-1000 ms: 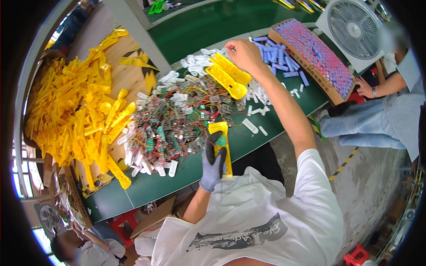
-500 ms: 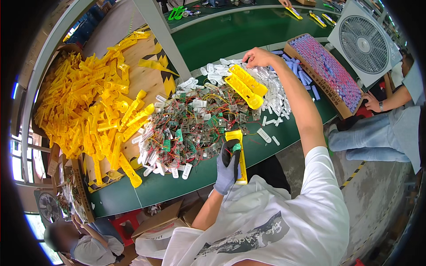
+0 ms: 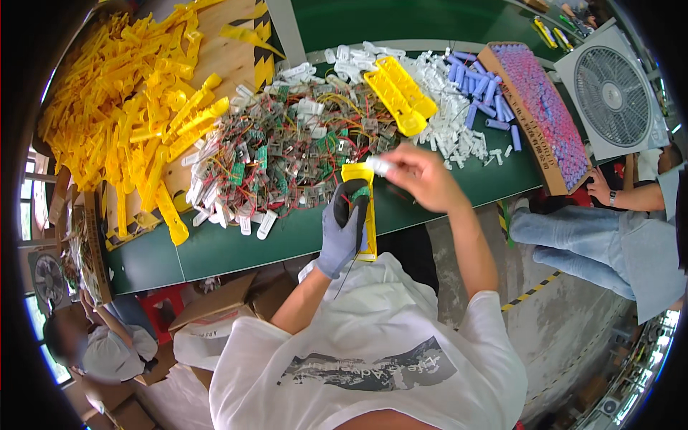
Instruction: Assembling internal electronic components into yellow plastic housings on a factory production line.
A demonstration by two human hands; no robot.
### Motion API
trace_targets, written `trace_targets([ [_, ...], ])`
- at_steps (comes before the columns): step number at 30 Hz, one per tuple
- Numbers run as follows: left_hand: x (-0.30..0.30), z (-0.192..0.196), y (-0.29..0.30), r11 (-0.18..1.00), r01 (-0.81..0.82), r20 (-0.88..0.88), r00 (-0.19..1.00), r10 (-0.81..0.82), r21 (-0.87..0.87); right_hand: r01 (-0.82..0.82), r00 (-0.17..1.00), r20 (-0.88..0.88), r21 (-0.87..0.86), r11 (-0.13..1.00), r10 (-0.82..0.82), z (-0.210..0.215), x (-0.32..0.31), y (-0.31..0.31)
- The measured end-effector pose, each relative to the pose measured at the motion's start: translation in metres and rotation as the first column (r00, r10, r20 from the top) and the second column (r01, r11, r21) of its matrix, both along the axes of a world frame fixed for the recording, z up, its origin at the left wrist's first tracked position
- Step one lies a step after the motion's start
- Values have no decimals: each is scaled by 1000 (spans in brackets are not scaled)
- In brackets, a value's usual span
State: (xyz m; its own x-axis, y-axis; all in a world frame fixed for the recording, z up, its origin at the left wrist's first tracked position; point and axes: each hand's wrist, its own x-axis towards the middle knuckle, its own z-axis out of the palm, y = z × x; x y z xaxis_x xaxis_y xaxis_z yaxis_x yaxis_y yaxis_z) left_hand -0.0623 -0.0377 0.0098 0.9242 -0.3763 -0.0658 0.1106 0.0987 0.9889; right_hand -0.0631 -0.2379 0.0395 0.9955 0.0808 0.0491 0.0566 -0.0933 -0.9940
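My left hand (image 3: 341, 233), in a grey glove with dark fingers, is closed around a long yellow plastic casing (image 3: 369, 240). Inside the casing, by my thumb, part of a green circuit board (image 3: 362, 192) shows. My bare right hand (image 3: 428, 183) pinches a small white plastic piece (image 3: 378, 166) at the casing's far end; whether the two touch I cannot tell. Just beyond lies a heap of circuit boards with red and yellow wires (image 3: 287, 158). Two empty yellow casing halves (image 3: 398, 94) rest on the heap's right side.
Yellow plastic parts (image 3: 136, 107) pile up on a wooden board at the left. White plastic pieces (image 3: 455, 118), loose purple cells (image 3: 484, 89) and a carton of cells (image 3: 552, 154) lie right. Beyond stands a white fan (image 3: 610, 94). A co-worker (image 3: 609, 222) is at the right.
My right hand has come back from the far white parts to the yellow casing, now with a white piece in its fingers. My left hand still grips the casing. The view has shifted.
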Motion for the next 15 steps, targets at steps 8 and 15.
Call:
trace_targets([
  [8, -2, -5, -4, 984, 64, 148, 985, -89, 164, 156, 987, 25, -338, 928, -157, 17, -34, 30],
  [15, -4, -2, -4, 990, 46, 102, 993, -59, 132, 39, 998, -53, 50, 998, -37, -7, -39, 22],
])
